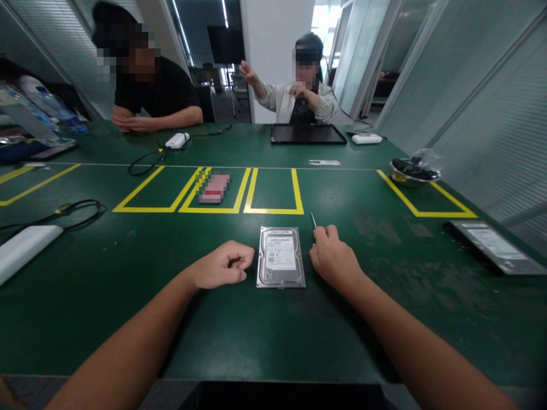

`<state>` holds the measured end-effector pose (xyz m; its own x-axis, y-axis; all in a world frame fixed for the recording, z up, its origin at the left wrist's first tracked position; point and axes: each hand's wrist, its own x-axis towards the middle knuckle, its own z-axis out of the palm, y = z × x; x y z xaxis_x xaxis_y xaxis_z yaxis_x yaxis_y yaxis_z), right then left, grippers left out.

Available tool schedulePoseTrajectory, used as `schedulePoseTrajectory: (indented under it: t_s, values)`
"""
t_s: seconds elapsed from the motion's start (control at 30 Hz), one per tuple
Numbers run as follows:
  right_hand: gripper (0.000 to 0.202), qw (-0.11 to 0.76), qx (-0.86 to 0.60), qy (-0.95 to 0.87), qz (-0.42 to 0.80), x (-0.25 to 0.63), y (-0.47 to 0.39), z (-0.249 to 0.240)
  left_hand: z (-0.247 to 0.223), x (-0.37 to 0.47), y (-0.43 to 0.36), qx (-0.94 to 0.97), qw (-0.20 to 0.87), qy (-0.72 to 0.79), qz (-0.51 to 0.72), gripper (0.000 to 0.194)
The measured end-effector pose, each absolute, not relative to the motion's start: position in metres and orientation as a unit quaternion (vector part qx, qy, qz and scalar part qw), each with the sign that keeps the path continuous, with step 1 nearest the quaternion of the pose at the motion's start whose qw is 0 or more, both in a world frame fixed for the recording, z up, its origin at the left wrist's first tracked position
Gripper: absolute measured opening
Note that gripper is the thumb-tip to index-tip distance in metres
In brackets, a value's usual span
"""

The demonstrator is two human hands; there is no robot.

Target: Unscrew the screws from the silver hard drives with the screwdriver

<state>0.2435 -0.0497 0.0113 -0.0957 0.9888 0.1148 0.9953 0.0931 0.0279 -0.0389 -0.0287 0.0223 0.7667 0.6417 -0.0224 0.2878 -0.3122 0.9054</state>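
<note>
A silver hard drive (281,259) lies label side up on the green table in front of me. Just left of it rests my left hand (226,265), its fingers curled into a loose fist with nothing visible in them. My right hand (332,255) is at the drive's right side, closed around a screwdriver (313,220). Only the slim metal shaft sticks out past the fingers, pointing away from me; the handle is hidden in the hand. Neither hand appears to grip the drive.
Yellow tape outlines (276,212) mark the green table (239,336). A pink phone-like object (215,189) lies inside one. To the right are a second hard drive (498,246) and a metal bowl (414,172) with dark contents. A white device (28,250) with cable sits left. Two people sit opposite.
</note>
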Motion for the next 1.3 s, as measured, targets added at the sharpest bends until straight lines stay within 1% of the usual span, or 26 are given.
schedulePoseTrajectory:
  t_s: [0.13, 0.3, 0.6, 0.9, 1.13, 1.3]
  values:
    - [0.014, 0.044, -0.673, -0.737, -0.046, 0.246, -0.050, 0.010, 0.021, -0.039, -0.027, 0.795, 0.495, 0.299, 0.182, 0.018]
    - [0.013, 0.068, -0.665, -0.743, -0.034, 0.251, -0.049, 0.006, 0.021, -0.041, -0.025, 0.807, 0.470, 0.287, 0.212, 0.018]
    - [0.018, 0.066, -0.681, -0.727, -0.047, 0.255, -0.046, 0.009, 0.019, -0.042, -0.025, 0.799, 0.479, 0.291, 0.220, 0.016]
    - [0.021, 0.096, -0.643, -0.757, -0.072, 0.257, -0.048, 0.007, 0.021, -0.040, -0.025, 0.792, 0.476, 0.309, 0.225, 0.010]
    - [0.025, 0.129, -0.596, -0.787, -0.092, 0.257, -0.050, 0.011, 0.021, -0.044, -0.022, 0.790, 0.417, 0.353, 0.280, 0.012]
    - [0.026, 0.132, -0.574, -0.803, -0.094, 0.255, -0.053, 0.011, 0.034, -0.047, -0.025, 0.834, 0.287, 0.397, 0.253, 0.011]
